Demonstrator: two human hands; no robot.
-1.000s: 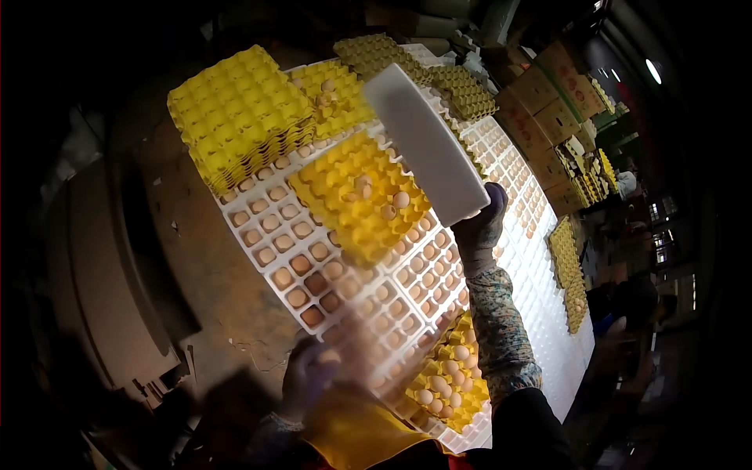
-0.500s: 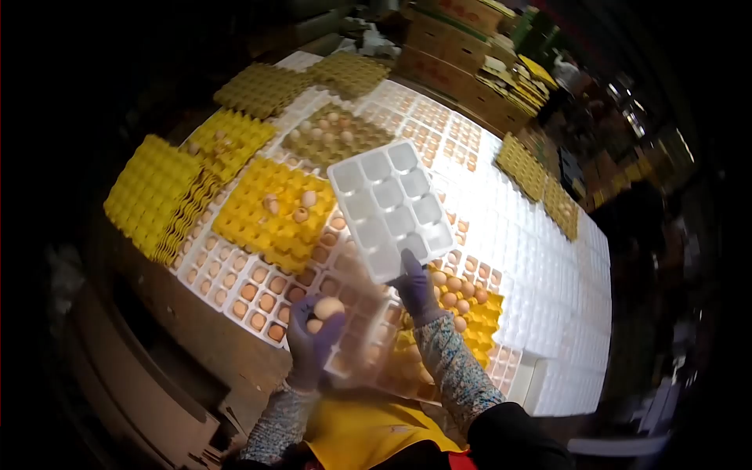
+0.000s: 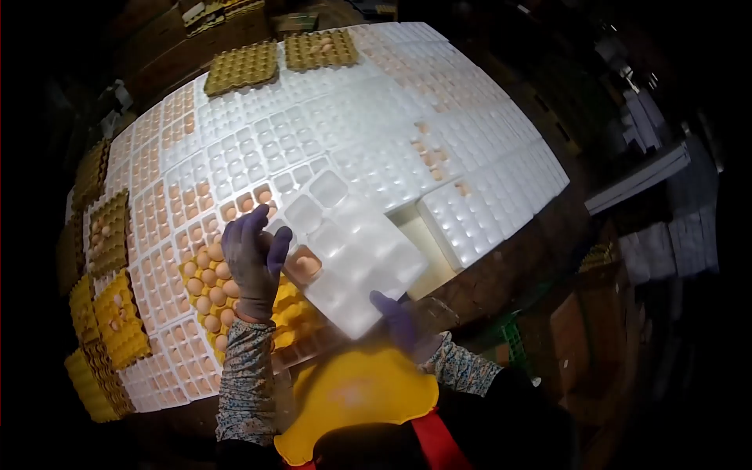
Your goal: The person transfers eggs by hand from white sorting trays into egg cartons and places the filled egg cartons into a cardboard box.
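My right hand (image 3: 401, 323), in a purple glove, grips the near edge of a white foam egg tray (image 3: 356, 266), thumb on top. The tray is tilted above the table. One brown egg (image 3: 305, 265) lies in a compartment near its left edge; the other visible compartments hold no egg. My left hand (image 3: 254, 258), also gloved, is raised just left of the tray. Its fingers and thumb curve around what looks like an egg (image 3: 275, 226), mostly hidden. Below is a yellow egg flat (image 3: 294, 313) with several brown eggs (image 3: 210, 278) on its left part.
White foam trays (image 3: 274, 141) cover the table, some with eggs showing. Pulp flats (image 3: 243, 66) lie at the far edge, and yellow flats (image 3: 119, 317) at the left. A gap between trays shows a pale surface (image 3: 427, 251). Cardboard boxes (image 3: 587, 329) stand on the right.
My view has swung right. The foam tray has come down nearer, and an egg now sits in it. My left hand, which held two eggs, has come up beside the tray.
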